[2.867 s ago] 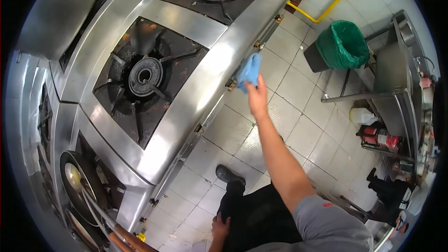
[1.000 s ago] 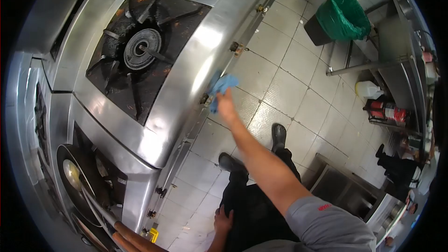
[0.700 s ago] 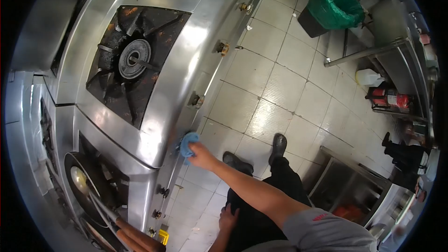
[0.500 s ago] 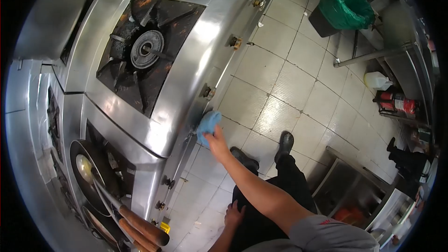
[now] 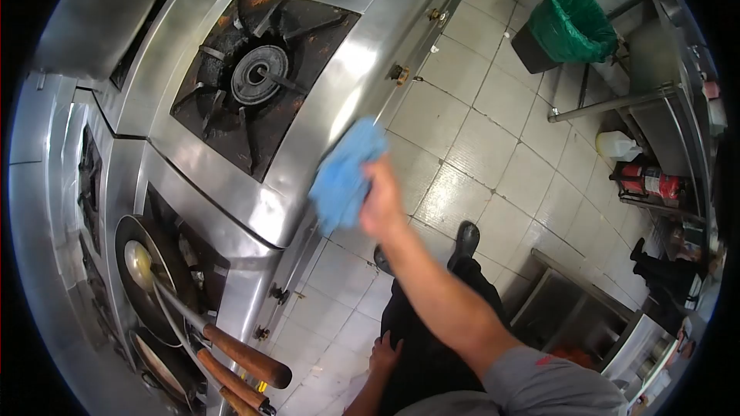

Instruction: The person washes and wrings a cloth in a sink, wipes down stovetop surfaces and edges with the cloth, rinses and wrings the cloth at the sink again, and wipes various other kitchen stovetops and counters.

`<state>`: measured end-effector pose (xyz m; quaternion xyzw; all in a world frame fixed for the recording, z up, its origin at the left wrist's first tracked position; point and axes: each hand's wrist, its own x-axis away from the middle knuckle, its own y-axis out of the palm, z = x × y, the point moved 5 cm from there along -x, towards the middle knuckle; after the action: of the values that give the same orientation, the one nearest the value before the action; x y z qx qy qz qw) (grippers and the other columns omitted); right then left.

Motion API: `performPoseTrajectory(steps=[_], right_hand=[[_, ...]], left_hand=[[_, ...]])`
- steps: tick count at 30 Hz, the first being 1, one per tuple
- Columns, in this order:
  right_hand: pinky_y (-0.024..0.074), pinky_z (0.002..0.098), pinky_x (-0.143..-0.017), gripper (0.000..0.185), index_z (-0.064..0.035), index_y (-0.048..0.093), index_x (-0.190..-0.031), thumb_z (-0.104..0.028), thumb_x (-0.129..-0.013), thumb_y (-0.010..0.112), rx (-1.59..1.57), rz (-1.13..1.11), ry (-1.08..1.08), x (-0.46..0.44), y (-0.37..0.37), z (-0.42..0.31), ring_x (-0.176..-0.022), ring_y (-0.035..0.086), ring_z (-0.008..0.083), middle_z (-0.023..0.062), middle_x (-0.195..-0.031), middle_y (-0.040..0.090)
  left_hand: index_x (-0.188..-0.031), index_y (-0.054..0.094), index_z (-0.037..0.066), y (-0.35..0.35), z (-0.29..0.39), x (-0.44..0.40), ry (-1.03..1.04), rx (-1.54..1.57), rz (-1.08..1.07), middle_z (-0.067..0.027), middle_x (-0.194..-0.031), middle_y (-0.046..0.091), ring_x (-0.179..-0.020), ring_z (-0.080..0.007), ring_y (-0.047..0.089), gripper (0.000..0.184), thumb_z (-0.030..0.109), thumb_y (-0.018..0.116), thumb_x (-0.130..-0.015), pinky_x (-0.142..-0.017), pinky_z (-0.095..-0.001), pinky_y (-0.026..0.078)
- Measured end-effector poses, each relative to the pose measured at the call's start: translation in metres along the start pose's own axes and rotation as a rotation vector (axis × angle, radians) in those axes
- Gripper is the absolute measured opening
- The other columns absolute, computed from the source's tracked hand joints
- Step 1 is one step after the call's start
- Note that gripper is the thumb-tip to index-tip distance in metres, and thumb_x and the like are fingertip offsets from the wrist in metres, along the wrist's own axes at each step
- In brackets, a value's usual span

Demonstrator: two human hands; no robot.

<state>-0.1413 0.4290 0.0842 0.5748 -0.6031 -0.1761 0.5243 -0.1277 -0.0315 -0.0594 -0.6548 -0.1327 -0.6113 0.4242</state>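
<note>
A blue cleaning cloth (image 5: 347,177) is bunched in my right hand (image 5: 381,200), which is closed around it and slightly blurred. Cloth and hand are at the rounded front edge of the steel stove (image 5: 324,100), over its knob panel; whether the cloth touches the metal I cannot tell. Low beside my thigh rests my left hand (image 5: 384,356), holding nothing, its fingers apart against the dark trousers (image 5: 428,339).
A cast-iron burner (image 5: 260,75) sits in the stove top. Pans (image 5: 173,262) with wooden-handled utensils (image 5: 247,354) stand at lower left. Beyond the tiled floor (image 5: 462,154) are a green-lined bin (image 5: 574,27), a fire extinguisher (image 5: 651,182) and a steel cabinet (image 5: 570,308).
My right hand has risen from the stove's front panel toward its top edge, bringing the cloth up, which now looks larger and more spread. My left hand stays by my thigh.
</note>
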Motion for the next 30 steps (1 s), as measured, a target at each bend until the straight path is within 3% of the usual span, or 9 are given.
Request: performPoseTrajectory(steps=[5,14,17,19,22,23,24,27,30], right_hand=[[0.0499,0.0367,-0.082,0.048,-0.0037,0.037,-0.129,-0.01,-0.083,0.049,0.235,-0.111,-0.306,-0.063,0.02,-0.064,-0.099,0.056,0.0212,0.0114,-0.114,0.053],[0.0395,0.0359,-0.094,0.054,0.0003,0.031,-0.132,-0.016,-0.084,0.048,0.443,0.105,0.088,0.058,-0.057,0.152,-0.114,0.048,0.0287,0.0187,-0.118,0.05],[0.0461,0.0348,-0.083,0.069,-0.0028,0.021,-0.142,-0.011,-0.081,0.052,0.716,0.041,0.154,0.031,-0.084,0.153,-0.098,0.054,0.0207,0.0141,-0.113,0.053],[0.0476,0.0394,-0.08,0.072,0.0009,0.026,-0.139,-0.01,-0.076,0.06,1.17,-0.043,0.055,-0.007,-0.127,0.159,-0.096,0.058,0.03,0.0196,-0.111,0.055],[0.0443,0.0426,-0.088,0.049,0.0006,0.049,-0.117,-0.009,-0.072,0.063,1.418,-0.167,0.064,-0.059,-0.157,0.107,-0.106,0.055,0.0395,0.024,-0.108,0.058],[0.0445,0.0432,-0.088,0.053,-0.0004,0.046,-0.12,-0.009,-0.071,0.063,1.431,-0.026,-0.307,-0.076,-0.177,0.095,-0.105,0.055,0.0379,0.0244,-0.106,0.057],[0.0447,0.0429,-0.088,0.057,-0.0006,0.042,-0.125,-0.01,-0.073,0.063,1.28,0.084,0.074,-0.098,-0.178,0.065,-0.103,0.057,0.0359,0.0237,-0.105,0.058],[0.0479,0.0399,-0.081,0.054,-0.0036,0.04,-0.124,-0.007,-0.074,0.062,1.159,0.127,-0.39,-0.153,-0.171,-0.005,-0.093,0.06,0.0307,0.0212,-0.1,0.059],[0.0464,0.039,-0.078,0.043,-0.0018,0.043,-0.115,-0.004,-0.075,0.06,1.01,0.096,-0.314,-0.171,-0.136,-0.025,-0.092,0.059,0.0291,0.0203,-0.097,0.057]], left_hand=[[-0.138,0.037,0.016,-0.001,0.0,0.0,0.005,0.023,0.032,-0.0213,-0.128,0.047,-0.114,-0.0398,0.05,0.068,0.057,0.049,-0.086,-0.093,-0.0499,0.044],[-0.138,0.035,0.015,0.03,-0.028,-0.027,0.131,-0.091,-0.093,-0.0201,-0.133,0.044,-0.117,-0.039,0.048,0.067,0.055,0.049,-0.086,-0.094,-0.0493,0.043],[-0.138,0.037,0.014,0.017,-0.015,-0.026,0.059,-0.025,-0.076,-0.0203,-0.134,0.043,-0.118,-0.038,0.048,0.066,0.055,0.048,-0.087,-0.094,-0.0483,0.043],[-0.138,0.037,0.014,0.001,0.002,-0.017,0.039,-0.034,-0.025,-0.0201,-0.134,0.043,-0.118,-0.0379,0.048,0.066,0.055,0.048,-0.087,-0.094,-0.0483,0.043],[-0.139,0.036,0.015,-0.015,0.008,-0.009,-0.011,-0.035,0.023,-0.02,-0.134,0.043,-0.118,-0.0379,0.048,0.067,0.056,0.048,-0.087,-0.094,-0.0482,0.043],[-0.14,0.036,0.015,-0.017,0.008,-0.009,-0.014,-0.023,0.024,-0.0201,-0.134,0.043,-0.118,-0.0379,0.048,0.068,0.056,0.048,-0.087,-0.095,-0.0482,0.043],[-0.139,0.036,0.015,-0.016,0.006,-0.01,-0.022,-0.023,0.037,-0.0204,-0.134,0.043,-0.118,-0.0377,0.048,0.068,0.056,0.047,-0.087,-0.095,-0.0482,0.043],[-0.139,0.036,0.015,-0.021,0.01,-0.007,-0.023,-0.007,0.05,-0.0206,-0.134,0.043,-0.118,-0.0378,0.048,0.068,0.056,0.048,-0.087,-0.095,-0.0485,0.043],[-0.139,0.036,0.015,-0.018,0.005,-0.008,-0.033,-0.001,0.049,-0.0202,-0.134,0.043,-0.117,-0.038,0.048,0.068,0.056,0.048,-0.087,-0.094,-0.0486,0.043]])
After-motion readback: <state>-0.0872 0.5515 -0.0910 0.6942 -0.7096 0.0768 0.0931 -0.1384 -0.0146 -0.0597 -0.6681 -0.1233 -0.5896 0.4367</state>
